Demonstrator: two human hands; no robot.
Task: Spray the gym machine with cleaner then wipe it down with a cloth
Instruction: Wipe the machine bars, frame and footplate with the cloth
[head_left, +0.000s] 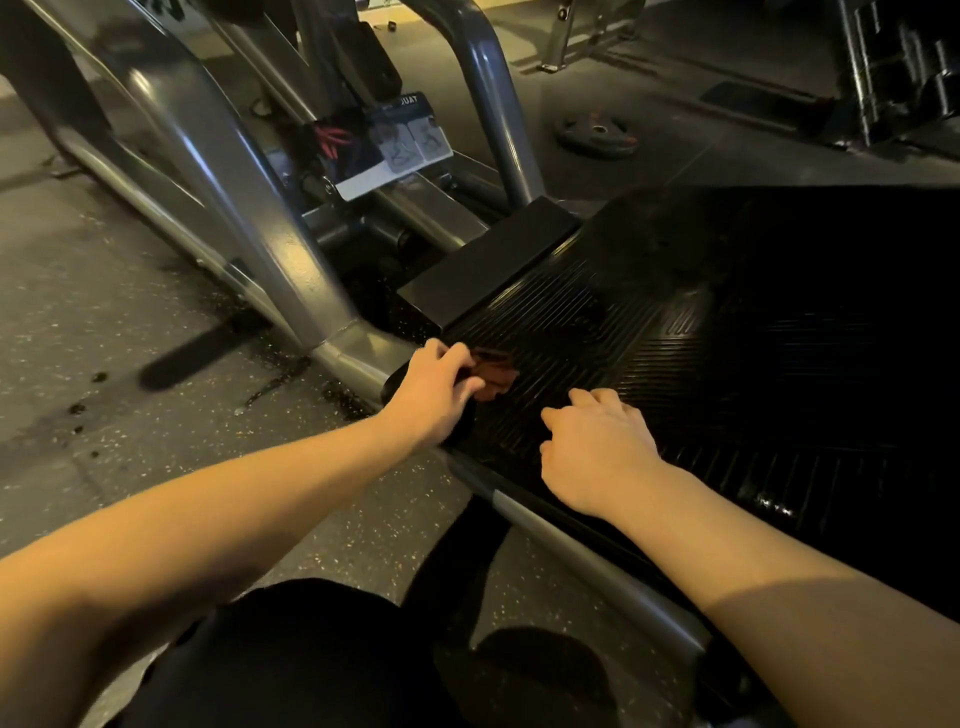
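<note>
1. Wiping at the near-left corner of the ribbed footplate (727, 332) of the gym machine (244, 197), my left hand (434, 392) pinches the small reddish cloth (496, 376).
2. My right hand (597, 449) rests beside it on the plate, fingers loosely curled, holding nothing.
3. Risk, I judge: the ribs snag the cloth loose, or the shiny plate lets my bracing hand slip.

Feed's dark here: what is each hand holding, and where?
The left hand grips the reddish cloth by its left end; the right hand holds nothing.
</note>
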